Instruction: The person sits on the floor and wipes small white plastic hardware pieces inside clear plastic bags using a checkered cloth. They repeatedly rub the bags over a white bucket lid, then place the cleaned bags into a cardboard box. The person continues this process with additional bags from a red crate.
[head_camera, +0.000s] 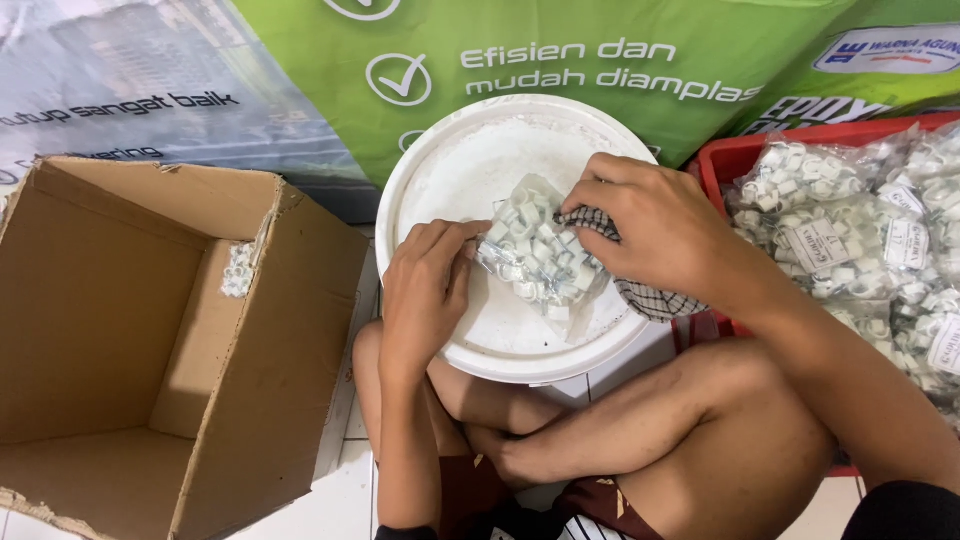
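Observation:
A clear plastic bag of small white plastic clips (535, 250) lies on a round white bucket lid (460, 180) resting over my crossed legs. My left hand (425, 290) presses on the bag's left side, fingers curled onto it. My right hand (650, 225) holds a black-and-white checked cloth (655, 298) against the bag's right side. Part of the cloth hangs down past the lid's rim.
An open brown cardboard box (150, 340) stands at my left. A red plastic crate (735, 155) at my right is piled with several more clear bags of white clips (850, 220). Green and grey printed banners (560, 60) lie behind the lid.

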